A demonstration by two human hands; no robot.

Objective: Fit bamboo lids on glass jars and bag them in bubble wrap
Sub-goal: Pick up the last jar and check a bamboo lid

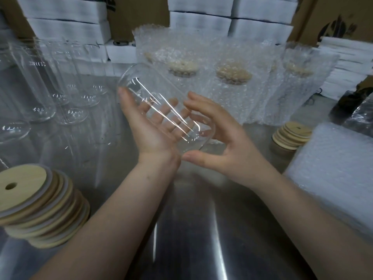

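A clear glass jar (pixel 139 79) lies tilted above the steel table (pixel 201 229), its base up to the left and its open mouth down to the right, with no lid on it. My left hand (pixel 149 136) is palm up under it, fingers straight beneath the glass and thumb against the base end. My right hand (pixel 228 146) curls round the mouth end, fingers over the top and thumb below. A stack of bamboo lids (pixel 38 205) with centre holes sits at the near left. A smaller lid stack (pixel 290 134) sits at the right.
Several bare glass jars (pixel 36 81) stand at the far left. Lidded jars in bubble wrap bags (pixel 232 81) stand in a row behind my hands. A pile of flat bubble wrap bags (pixel 339 170) lies at the right edge. White foam boxes (pixel 199 21) and cardboard line the back.
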